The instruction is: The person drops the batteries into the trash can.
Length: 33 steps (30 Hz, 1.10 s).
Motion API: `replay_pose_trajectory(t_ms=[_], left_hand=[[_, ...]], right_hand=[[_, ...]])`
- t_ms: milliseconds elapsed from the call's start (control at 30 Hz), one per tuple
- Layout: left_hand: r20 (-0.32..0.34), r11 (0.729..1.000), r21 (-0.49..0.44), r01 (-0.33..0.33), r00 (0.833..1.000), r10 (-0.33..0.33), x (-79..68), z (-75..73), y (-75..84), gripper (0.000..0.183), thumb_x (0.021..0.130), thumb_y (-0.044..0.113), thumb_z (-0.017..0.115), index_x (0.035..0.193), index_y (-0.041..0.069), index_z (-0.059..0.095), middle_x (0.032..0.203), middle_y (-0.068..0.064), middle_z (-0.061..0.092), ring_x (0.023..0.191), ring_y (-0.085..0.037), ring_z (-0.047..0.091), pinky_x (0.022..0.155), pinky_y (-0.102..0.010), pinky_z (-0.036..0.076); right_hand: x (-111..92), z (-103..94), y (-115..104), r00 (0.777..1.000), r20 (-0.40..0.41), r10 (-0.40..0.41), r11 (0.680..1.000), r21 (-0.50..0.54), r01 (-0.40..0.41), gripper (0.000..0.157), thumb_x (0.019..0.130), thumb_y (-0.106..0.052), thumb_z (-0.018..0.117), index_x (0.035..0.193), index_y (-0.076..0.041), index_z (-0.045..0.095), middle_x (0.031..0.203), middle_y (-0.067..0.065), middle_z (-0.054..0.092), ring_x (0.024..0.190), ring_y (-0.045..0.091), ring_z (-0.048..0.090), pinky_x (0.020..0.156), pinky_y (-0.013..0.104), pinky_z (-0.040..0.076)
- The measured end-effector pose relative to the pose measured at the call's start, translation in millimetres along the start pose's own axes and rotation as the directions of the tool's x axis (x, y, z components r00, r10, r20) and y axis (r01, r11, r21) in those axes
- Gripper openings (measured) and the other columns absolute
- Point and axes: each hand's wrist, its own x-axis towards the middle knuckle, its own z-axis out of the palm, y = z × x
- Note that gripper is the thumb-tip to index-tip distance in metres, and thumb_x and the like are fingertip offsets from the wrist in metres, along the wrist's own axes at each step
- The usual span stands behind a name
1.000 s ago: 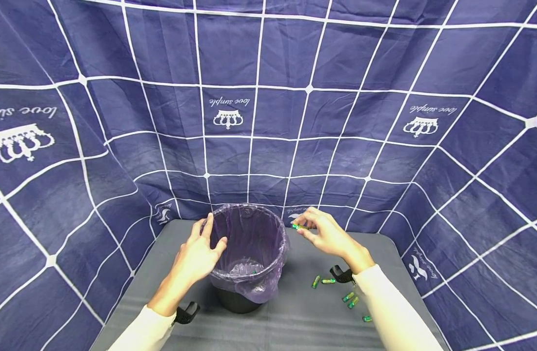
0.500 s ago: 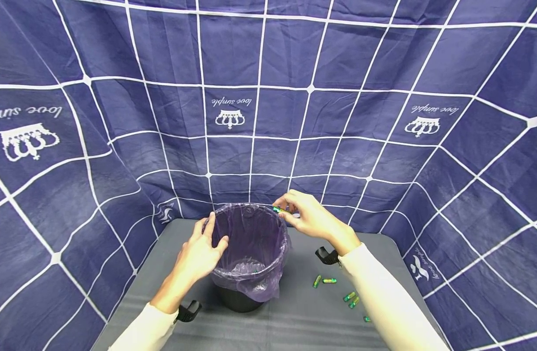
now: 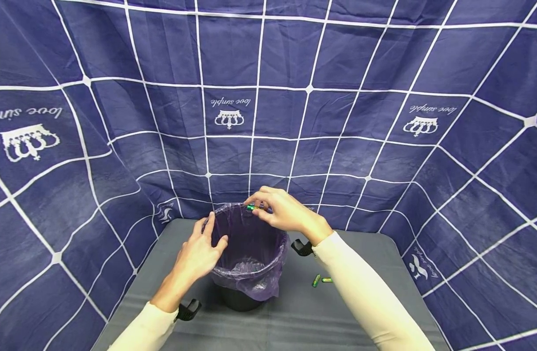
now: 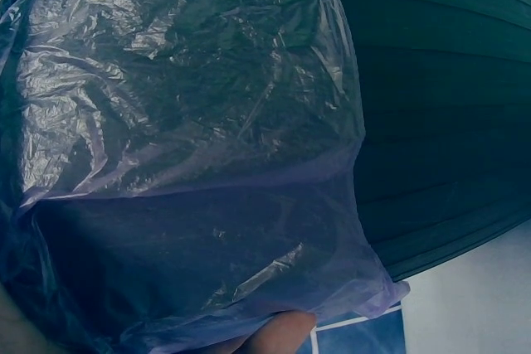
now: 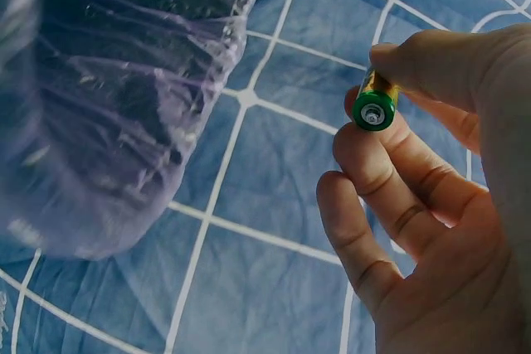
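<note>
My right hand pinches a green and gold battery between thumb and fingers, one end of it facing the right wrist camera. In the head view, that battery hangs over the far rim of a black trash bin. A thin purple trash bag lines the bin and folds over its rim. At the bin's left side, my left hand rests at the rim with its fingers extended. In the left wrist view, a fingertip touches the outside of the bag.
Two batteries, one of them a green battery, lie on the grey tabletop right of the bin, near my right sleeve. Blue cloth with white lines hangs around the back and sides.
My right hand has carried the battery leftward, from right of the bin to above its far rim. The right sleeve now covers several batteries seen earlier. My left hand stays at the rim.
</note>
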Motion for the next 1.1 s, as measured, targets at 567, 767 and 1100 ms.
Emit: replay_pose_trajectory(t_ms=[567,767,1100], left_hand=[[0.001,1.0,0.013,-0.013,1.0,0.013,1.4,0.8,-0.3,0.09,0.117,0.051,0.058,0.188,0.013,0.018,0.186,-0.022,0.035,0.133,-0.069,0.07,0.112,-0.079,0.056],[0.014,1.0,0.008,-0.005,1.0,0.005,0.5,0.2,0.8,0.09,0.117,0.051,0.057,0.189,0.014,0.017,0.187,-0.023,0.033,0.132,-0.07,0.07,0.112,-0.079,0.056],[-0.009,1.0,-0.001,-0.003,1.0,0.003,0.9,0.3,1.1,0.088,0.117,0.049,0.059,0.188,0.015,0.02,0.187,-0.021,0.034,0.134,-0.069,0.07,0.113,-0.079,0.055]], right_hand=[[32.5,17.4,-14.3,0.994,0.103,0.034,0.999,-0.016,-0.033,0.034,0.112,-0.019,0.078,0.146,-0.014,0.08,0.117,0.006,0.077,0.104,0.022,0.078,0.096,0.038,0.065],[12.4,20.7,-12.4,0.982,0.138,0.128,0.991,-0.048,-0.123,0.038,0.113,-0.032,0.08,0.146,-0.015,0.08,0.126,0.008,0.079,0.115,0.025,0.08,0.103,0.045,0.066],[-44.2,16.4,6.1,0.987,-0.056,0.151,0.985,-0.08,-0.155,0.028,0.113,-0.026,0.079,0.139,-0.017,0.084,0.125,0.004,0.08,0.11,0.022,0.082,0.096,0.042,0.067]])
